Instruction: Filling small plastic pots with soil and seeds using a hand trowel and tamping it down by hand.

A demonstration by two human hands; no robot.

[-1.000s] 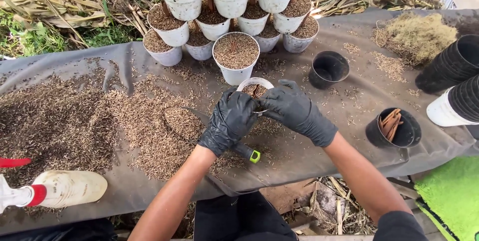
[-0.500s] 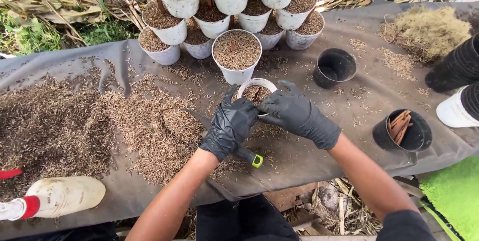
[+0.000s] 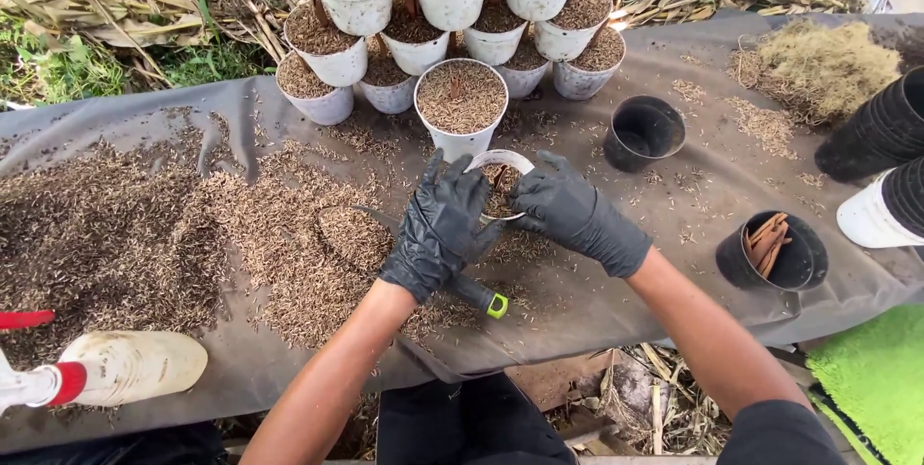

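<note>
Head view: small white pot (image 3: 500,165) between left hand (image 3: 445,224) and right hand (image 3: 568,210), both gripping it.

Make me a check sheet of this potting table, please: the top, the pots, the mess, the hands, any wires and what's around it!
Surface: dark grey plastic sheet over the table, strewn with a brown husk mix.
Job's things: small white plastic pot part filled with mix; filled white pots stacked behind it.
Clutter: empty black pot; black pot of brown sticks; stacked black pots; dry moss clump; white spray bottle lying down; green-tipped tool handle.
Hands: left hand and right hand, in black gloves, cup the small pot.
Cables: nothing seen.
Surroundings: grass and dry leaves; green cloth.
</note>
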